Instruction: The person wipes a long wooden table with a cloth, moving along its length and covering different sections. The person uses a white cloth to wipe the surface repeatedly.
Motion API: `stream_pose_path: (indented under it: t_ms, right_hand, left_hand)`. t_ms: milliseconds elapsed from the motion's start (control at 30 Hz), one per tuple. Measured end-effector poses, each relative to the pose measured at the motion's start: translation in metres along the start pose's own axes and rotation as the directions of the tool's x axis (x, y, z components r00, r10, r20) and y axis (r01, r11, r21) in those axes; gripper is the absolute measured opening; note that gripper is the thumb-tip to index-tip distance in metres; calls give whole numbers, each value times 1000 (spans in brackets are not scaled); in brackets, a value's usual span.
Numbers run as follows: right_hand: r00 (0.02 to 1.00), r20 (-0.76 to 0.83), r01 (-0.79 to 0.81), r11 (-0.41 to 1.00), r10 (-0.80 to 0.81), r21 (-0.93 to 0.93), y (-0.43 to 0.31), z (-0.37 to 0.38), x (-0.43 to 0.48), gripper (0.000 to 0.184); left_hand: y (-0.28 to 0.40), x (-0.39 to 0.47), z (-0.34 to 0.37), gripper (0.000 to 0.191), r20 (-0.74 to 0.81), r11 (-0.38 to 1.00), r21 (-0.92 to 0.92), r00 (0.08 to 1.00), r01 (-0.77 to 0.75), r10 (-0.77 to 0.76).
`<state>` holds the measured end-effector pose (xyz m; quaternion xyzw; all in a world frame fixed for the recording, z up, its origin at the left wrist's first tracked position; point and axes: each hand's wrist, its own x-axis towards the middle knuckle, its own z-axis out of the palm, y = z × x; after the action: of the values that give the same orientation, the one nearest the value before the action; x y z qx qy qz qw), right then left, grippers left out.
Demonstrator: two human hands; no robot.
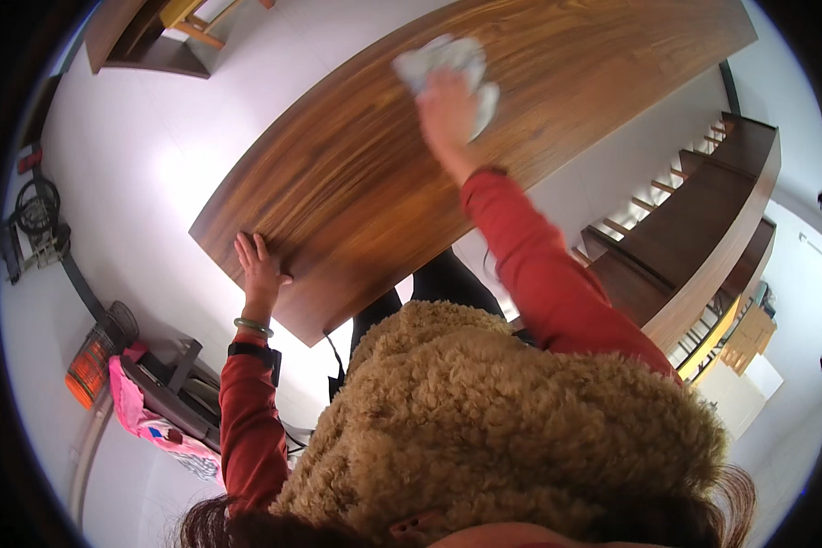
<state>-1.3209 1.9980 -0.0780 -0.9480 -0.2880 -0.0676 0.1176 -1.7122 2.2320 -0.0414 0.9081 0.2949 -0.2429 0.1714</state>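
A long wooden tabletop (356, 178) with dark, glossy grain stretches from lower left to upper right before me. On its surface, toward the far edge, my right hand (446, 109) presses a crumpled white cloth (452, 58); hand and cloth are blurred. My left hand (259, 267) rests flat at the near left end of the tabletop, fingers spread and holding nothing. A green bangle (253, 326) and a black wristband (250, 351) circle the left wrist.
Dark wooden furniture with pegs (685, 219) stands at right. A wooden shelf unit (154, 48) is at upper left. To the left are a wire basket (103, 353), a pink cloth (137, 397) on dark furniture, and a black wheeled device (38, 212). A cable (334, 353) hangs beside the tabletop's corner.
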Motion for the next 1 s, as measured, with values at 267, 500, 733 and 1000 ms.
stream_pose_path:
  t_ms: [267,500,733,1000]
  right_hand:
    - [809,209,483,823,-550,298,-22,-36,-108,44]
    - [984,83,-159,987,160,-14,186,-47,-6,50]
    - [977,136,-153,983,166,-99,86,-36,-59,54]
    - [856,302,380,907,-419,180,63,-59,-130,47]
  left_hand:
    - [-3,2,-1,128,42,995,101,999,10,-15]
    - [-3,3,-4,126,74,991,132,997,21,-31]
    - [-14,10,5,132,78,975,220,996,27,-45]
    - [-9,21,-1,133,134,884,468,988,6,-78]
